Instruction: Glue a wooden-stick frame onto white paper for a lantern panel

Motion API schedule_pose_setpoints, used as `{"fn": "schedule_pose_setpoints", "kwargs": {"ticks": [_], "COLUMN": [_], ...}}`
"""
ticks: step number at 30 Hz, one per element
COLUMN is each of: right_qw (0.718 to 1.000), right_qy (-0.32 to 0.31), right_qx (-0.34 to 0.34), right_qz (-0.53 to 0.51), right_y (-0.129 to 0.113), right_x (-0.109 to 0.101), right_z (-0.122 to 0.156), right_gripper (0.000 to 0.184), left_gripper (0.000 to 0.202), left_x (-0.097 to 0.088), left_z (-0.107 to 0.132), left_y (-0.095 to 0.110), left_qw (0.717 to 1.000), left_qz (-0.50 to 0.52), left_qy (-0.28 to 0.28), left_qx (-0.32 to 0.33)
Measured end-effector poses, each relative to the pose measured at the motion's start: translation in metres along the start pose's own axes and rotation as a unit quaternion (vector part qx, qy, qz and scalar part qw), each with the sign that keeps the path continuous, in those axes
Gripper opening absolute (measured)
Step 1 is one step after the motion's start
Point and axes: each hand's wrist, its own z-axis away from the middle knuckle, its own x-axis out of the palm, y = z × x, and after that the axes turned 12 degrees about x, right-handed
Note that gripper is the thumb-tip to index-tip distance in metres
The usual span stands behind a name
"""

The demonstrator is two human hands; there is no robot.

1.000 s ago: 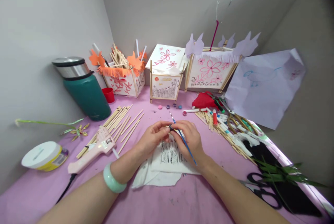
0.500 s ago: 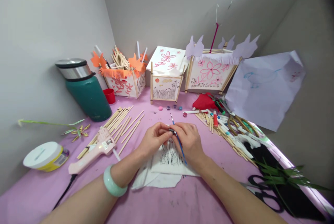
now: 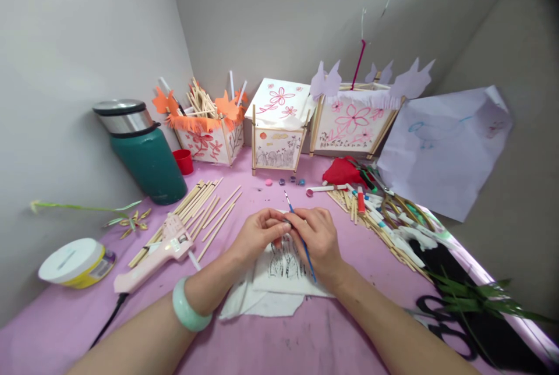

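My left hand (image 3: pixel 257 234) and my right hand (image 3: pixel 318 235) meet over a white paper with black ink drawings (image 3: pixel 283 264) on the pink table (image 3: pixel 279 334). Both pinch a small dark object (image 3: pixel 286 221) between their fingertips; I cannot make out what it is. A thin blue paintbrush (image 3: pixel 300 236) also lies in my right hand, its tip pointing away from me. A pale green bangle (image 3: pixel 187 308) sits on my left wrist.
A pink glue gun (image 3: pixel 157 250) and loose wooden sticks (image 3: pixel 201 206) lie left. A green flask (image 3: pixel 142 151) and a round tub (image 3: pixel 74 259) stand further left. Three paper lanterns (image 3: pixel 279 124) line the back. Markers and sticks (image 3: pixel 375 212), scissors (image 3: pixel 441 319) and green leaves (image 3: pixel 480 296) lie right.
Both hands stay pinched together on the small object and have barely shifted. The brush handle has swung a little closer to upright in my right hand.
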Motion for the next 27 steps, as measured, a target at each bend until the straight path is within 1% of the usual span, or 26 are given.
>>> {"fn": "schedule_pose_setpoints", "kwargs": {"ticks": [5,11,17,19,21,22,25,27], "right_qw": [1.000,0.999,1.000,1.000,0.998,0.997,0.984,0.971], "right_qy": [0.005,0.025,0.013,0.010,0.024,0.036,0.079,0.099], "right_qx": [-0.006,-0.017,-0.006,0.011,0.045,0.069,0.146,0.189], "right_qz": [-0.005,0.015,0.006,-0.007,-0.021,-0.029,-0.070,-0.104], "right_y": [-0.001,-0.005,-0.001,0.005,0.013,0.018,0.029,0.033], "right_x": [0.000,0.000,0.000,0.000,-0.001,-0.002,-0.003,-0.003], "right_z": [-0.001,-0.002,-0.002,-0.002,-0.003,-0.003,-0.006,-0.006], "right_gripper": [0.023,0.024,0.026,0.031,0.036,0.035,0.025,0.023], "left_gripper": [0.035,0.034,0.029,0.028,0.026,0.023,0.019,0.022], "left_x": [-0.001,-0.003,-0.004,-0.006,-0.010,-0.013,-0.024,-0.030], "left_z": [-0.001,-0.002,-0.002,-0.005,-0.010,-0.012,-0.020,-0.023], "left_y": [-0.001,-0.001,0.002,0.005,0.008,0.008,0.007,0.004], "left_qw": [1.000,0.999,0.998,0.997,0.996,0.995,0.994,0.994], "left_qz": [0.018,0.034,0.048,0.068,0.085,0.086,0.042,-0.015], "left_qy": [-0.012,-0.029,-0.035,-0.014,0.026,0.048,0.097,0.110], "left_qx": [-0.014,-0.020,-0.010,-0.012,-0.010,-0.007,0.002,0.011]}}
